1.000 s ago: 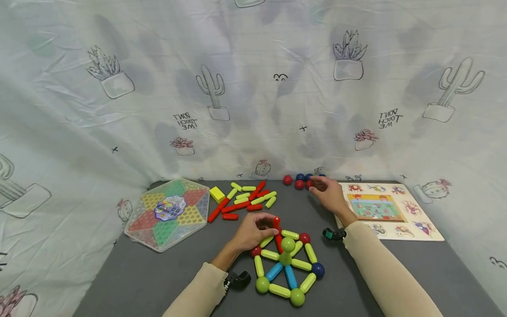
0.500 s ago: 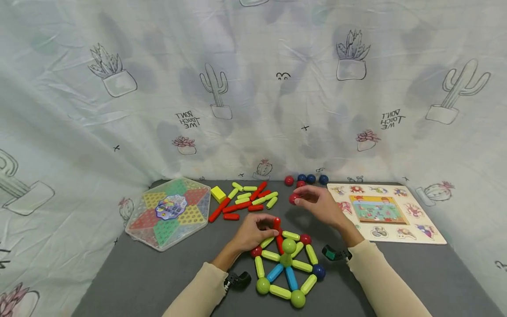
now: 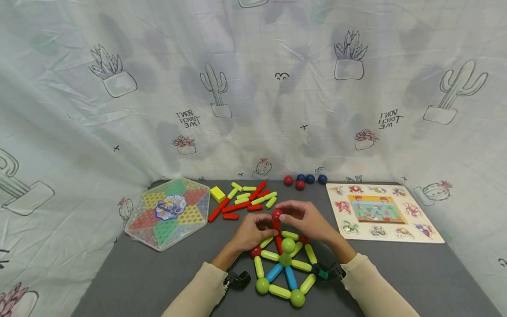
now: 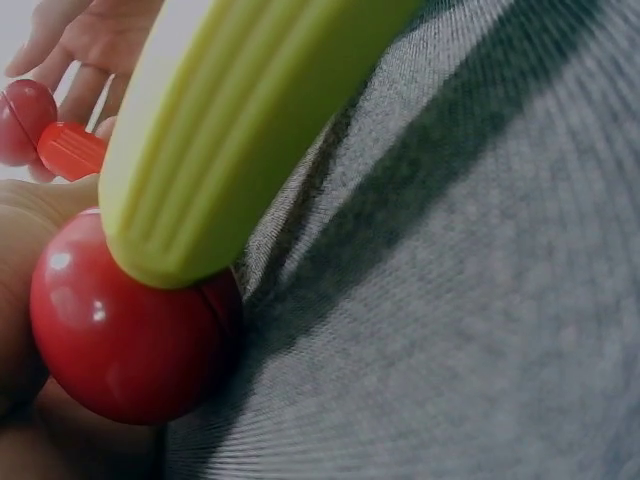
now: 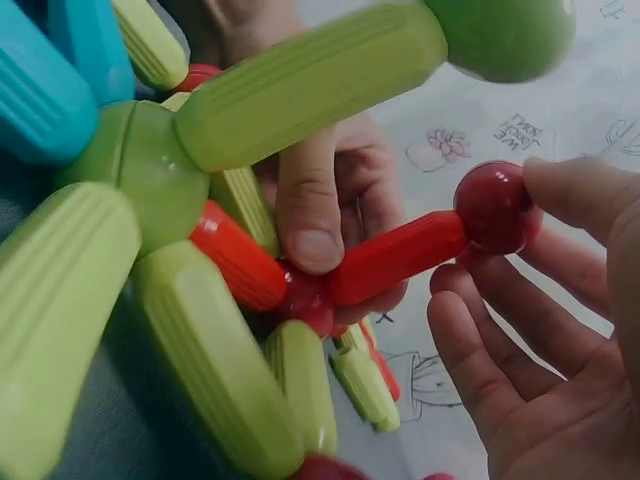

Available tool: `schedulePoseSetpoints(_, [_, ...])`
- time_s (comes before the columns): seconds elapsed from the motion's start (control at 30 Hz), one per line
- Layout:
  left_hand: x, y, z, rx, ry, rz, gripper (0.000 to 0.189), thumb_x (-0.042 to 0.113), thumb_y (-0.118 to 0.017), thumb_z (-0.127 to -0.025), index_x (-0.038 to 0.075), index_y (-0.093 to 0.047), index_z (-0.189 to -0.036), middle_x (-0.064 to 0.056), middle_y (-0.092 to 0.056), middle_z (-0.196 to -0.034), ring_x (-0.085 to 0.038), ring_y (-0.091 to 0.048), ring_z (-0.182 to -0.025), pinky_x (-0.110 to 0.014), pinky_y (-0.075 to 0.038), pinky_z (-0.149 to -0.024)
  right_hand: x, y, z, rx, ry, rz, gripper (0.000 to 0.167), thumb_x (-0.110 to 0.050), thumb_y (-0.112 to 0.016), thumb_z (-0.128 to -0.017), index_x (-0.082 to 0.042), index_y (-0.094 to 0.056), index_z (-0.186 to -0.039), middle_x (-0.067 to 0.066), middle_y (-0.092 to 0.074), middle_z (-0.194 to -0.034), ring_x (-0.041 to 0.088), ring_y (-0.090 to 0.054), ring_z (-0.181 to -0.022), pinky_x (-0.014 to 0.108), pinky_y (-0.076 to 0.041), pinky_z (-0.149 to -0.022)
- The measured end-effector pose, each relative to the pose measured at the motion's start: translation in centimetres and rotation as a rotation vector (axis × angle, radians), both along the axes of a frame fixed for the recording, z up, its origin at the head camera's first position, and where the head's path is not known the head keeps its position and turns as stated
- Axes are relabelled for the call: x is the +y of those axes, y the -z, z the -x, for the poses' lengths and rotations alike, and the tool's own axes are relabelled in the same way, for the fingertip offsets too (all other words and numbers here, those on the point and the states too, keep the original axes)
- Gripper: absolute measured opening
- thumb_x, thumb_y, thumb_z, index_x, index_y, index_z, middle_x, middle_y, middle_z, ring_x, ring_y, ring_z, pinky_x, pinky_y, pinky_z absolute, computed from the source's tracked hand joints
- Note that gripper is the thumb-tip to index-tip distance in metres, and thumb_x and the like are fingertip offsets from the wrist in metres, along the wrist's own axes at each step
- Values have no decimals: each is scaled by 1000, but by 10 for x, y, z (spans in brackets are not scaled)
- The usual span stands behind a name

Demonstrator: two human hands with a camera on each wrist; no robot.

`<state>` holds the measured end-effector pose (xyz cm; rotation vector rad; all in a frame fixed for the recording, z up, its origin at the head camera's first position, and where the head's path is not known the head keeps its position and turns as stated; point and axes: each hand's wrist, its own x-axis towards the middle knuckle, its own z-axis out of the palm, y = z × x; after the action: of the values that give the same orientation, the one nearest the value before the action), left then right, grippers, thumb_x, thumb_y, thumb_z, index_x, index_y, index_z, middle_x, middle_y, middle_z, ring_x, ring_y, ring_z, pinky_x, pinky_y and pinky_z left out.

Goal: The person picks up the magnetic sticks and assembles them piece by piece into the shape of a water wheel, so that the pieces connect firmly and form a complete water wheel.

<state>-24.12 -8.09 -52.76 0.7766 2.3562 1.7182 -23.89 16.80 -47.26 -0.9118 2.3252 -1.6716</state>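
Head view: the red ball [image 3: 277,214] sits on the top end of the standing red stick [image 3: 276,226], between the two hands. The right hand [image 3: 306,220] pinches the ball between thumb and fingertips, coming in from its right side. The left hand [image 3: 250,232] is lower and to the left, thumb and fingers closed about the foot of the stick. The right wrist view shows the left thumb pressing where that foot meets a lower red ball [image 5: 306,300], and the upper ball touching the stick's far end; the right hand's other fingers are spread and slightly bent behind it. The stick rises from the far side of a wheel-shaped frame [image 3: 285,259] of balls and sticks. In the left wrist view, a red corner ball [image 4: 135,320] of the frame lies right beside the left hand, joined to a yellow-green stick [image 4: 235,140].

Half a second ago the right hand held the ball well above and right of the stick, nearer the loose balls [image 3: 310,179]; now the two meet. The left hand keeps its place and grip, and the right wrist now covers part of the frame's right edge.
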Motion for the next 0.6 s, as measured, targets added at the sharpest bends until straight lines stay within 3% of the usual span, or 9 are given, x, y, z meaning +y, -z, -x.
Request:
schedulePoseSetpoints(0.23, [-4,3,4,-29,69,-48,32,8,-86,-94,7,-80,-125,-11,-81,-115,-11,-74,-91,-25,-61,-84,24,23,-3,21,90,0,33,-14,-67,-110,1,-70,-140,19,-75,-135,35,-75,-120,25,-60,-98])
schedulePoseSetpoints(0.4, [-20,5,11,-84,118,-164,38,1,-81,-96,1,-75,-134,-22,-77,-127,-29,-78,-112,-29,-63,-95,33,49,-2,-56,111,69,31,-10,-66,-110,7,-70,-135,28,-75,-130,31,-77,-115,27,-62,-95])
schedulePoseSetpoints(0.5, [-30,3,17,-62,55,-211,36,1,-81,-97,0,-75,-132,-27,-76,-129,-31,-78,-116,-29,-63,-97,33,60,-1,-67,132,98,26,-10,-67,-109,3,-74,-131,27,-76,-127,25,-78,-108,28,-63,-93])
schedulePoseSetpoints(0.6, [-35,-1,22,34,-98,-189,33,3,-84,-96,0,-78,-128,-24,-78,-125,-29,-79,-111,-28,-63,-95,31,61,-1,-59,146,92,23,-11,-68,-109,-1,-76,-127,25,-77,-124,24,-78,-105,28,-64,-91])
